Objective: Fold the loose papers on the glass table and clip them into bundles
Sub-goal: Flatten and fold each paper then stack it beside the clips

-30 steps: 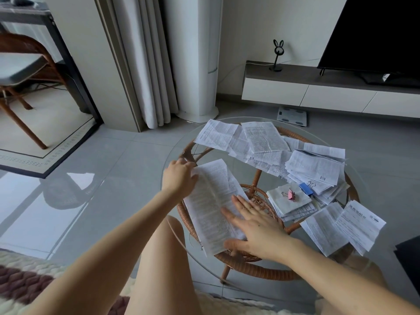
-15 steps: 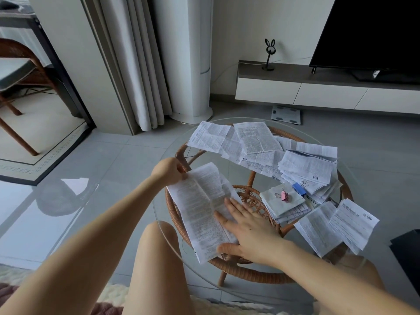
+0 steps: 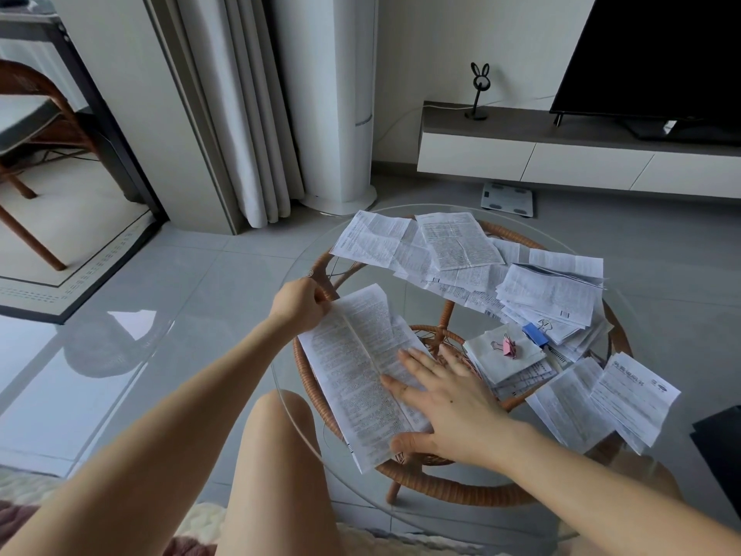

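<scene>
left hand (image 3: 298, 309) pinches the paper (image 3: 361, 371) at its far corner on the tabletop (image 3: 657, 315); right hand (image 3: 445, 403) presses it flat, fingers spread. sliding on glass could skew the crease.

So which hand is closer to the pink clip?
The right hand. It presses flat on the paper, its fingertips a short way from the pink clip. The left hand pinches the paper's far edge, well away from the clip.

The round glass desk (image 3: 421, 307) carries loose printed papers (image 3: 453, 246). A long sheet (image 3: 353, 367) lies nearest, a pink-clipped bundle (image 3: 505, 357) beside it.
</scene>
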Demonstrator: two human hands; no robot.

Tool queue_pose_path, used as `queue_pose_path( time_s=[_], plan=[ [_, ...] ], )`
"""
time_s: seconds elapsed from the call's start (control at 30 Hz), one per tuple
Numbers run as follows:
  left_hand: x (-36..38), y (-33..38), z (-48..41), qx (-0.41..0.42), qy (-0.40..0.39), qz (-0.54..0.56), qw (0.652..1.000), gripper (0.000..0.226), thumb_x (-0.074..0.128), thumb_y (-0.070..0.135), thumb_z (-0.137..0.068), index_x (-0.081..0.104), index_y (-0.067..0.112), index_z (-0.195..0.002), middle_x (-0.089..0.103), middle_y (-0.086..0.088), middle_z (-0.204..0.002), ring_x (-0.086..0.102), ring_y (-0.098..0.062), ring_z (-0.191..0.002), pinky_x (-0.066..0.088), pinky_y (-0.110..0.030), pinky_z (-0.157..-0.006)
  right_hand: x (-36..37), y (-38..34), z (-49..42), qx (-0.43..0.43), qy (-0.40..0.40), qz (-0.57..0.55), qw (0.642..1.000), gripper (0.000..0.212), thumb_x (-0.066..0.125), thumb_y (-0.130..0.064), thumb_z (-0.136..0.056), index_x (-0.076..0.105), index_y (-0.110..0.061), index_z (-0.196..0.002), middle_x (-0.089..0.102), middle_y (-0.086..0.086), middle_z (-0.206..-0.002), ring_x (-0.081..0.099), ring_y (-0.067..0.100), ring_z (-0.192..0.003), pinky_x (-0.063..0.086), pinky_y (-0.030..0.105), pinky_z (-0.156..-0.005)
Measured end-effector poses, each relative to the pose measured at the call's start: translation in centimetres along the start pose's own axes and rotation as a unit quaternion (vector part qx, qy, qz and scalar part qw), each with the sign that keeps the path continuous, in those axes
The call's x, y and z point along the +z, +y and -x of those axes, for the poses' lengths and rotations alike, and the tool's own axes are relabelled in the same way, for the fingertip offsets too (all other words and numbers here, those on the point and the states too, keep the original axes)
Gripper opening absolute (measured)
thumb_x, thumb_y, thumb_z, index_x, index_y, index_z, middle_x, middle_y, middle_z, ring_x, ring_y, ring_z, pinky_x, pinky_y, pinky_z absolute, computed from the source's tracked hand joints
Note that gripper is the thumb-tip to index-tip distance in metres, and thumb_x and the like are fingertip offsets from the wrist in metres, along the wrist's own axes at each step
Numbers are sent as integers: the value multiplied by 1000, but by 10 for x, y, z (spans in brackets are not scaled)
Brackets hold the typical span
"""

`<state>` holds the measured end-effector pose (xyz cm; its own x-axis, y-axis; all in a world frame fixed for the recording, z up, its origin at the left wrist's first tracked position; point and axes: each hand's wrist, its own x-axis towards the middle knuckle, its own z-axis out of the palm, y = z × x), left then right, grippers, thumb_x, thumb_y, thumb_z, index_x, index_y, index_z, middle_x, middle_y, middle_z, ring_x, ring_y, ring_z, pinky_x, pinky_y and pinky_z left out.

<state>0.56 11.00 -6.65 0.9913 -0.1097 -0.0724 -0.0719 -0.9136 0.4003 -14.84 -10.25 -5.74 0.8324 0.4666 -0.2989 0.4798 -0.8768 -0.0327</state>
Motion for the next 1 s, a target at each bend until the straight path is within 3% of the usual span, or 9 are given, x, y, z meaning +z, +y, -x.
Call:
queue_pose_path(
  time_s=[0.13,0.33,0.47,0.57,0.67,0.73,0.77,0.83,1.0],
  plan=[
    [1,0,1,-1,4,-4,1000,19,51,8,-91,69,3,-91,66,-10,-87,53,-21,-73,38,-25,-50,-6,1,-3,-17,8,21,1000,97,12,-81,-70,1,-29,-151,-21,6,-154,-30,14,-134,-23,37,-109],
    [10,-3,1,-9,29,-16,999,16,51,12,-91,66,7,-95,67,-9,-93,59,-26,-83,49,-36,-71,-10,4,-13,-33,-40,-7,999,109,7,-86,-54,-6,-35,-149,-28,-1,-146,-30,9,-130,-18,35,-111],
    [14,-2,13,27,164,-73,983,16,63,22,-89,65,14,-103,58,-8,-106,50,-29,-102,33,-38,-88,-10,5,-13,-23,-58,-18,998,107,9,-86,-54,-9,-39,-148,-28,-2,-150,-28,9,-136,-16,35,-111],
    [17,14,45,135,214,-17,967,12,75,12,-78,70,11,-89,61,-8,-98,55,-31,-95,40,-39,-85,-8,5,-11,-25,-56,-25,998,106,10,-86,-54,-7,-39,-148,-23,-2,-154,-22,11,-141,-15,37,-113],
    [31,23,97,264,145,22,953,13,81,9,-71,70,16,-74,63,-2,-87,59,-25,-81,49,-32,-66,-5,6,-12,-20,-63,-33,997,103,17,-86,-60,-8,-38,-148,-23,0,-155,-25,9,-139,-16,39,-115],
    [41,22,128,310,75,45,947,13,80,17,-70,69,23,-70,57,6,-84,53,-14,-77,41,-22,-64,-4,7,-12,-18,-66,-29,997,94,34,-80,-75,-9,-38,-148,-25,1,-154,-25,11,-140,-14,42,-116],
    [44,20,138,309,42,68,948,9,77,27,-72,69,26,-70,55,9,-84,50,-9,-79,38,-17,-67,-4,7,-13,-18,-67,-25,997,90,39,-73,-81,-9,-38,-148,-26,1,-153,-24,12,-141,-13,42,-116],
    [46,16,147,276,-4,123,953,22,67,49,-72,71,28,-76,56,12,-91,49,-3,-85,33,-7,-75,-4,8,-13,-19,-67,-24,997,86,42,-68,-85,-10,-39,-147,-26,1,-154,-24,13,-141,-14,42,-116],
    [47,14,144,277,-39,100,955,41,63,62,-70,67,27,-92,51,13,-104,48,-7,-95,37,-14,-83,-4,7,-12,-18,-68,-35,997,88,45,-67,-85,-8,-37,-149,-23,3,-155,-23,13,-142,-14,43,-116]
  ],
)
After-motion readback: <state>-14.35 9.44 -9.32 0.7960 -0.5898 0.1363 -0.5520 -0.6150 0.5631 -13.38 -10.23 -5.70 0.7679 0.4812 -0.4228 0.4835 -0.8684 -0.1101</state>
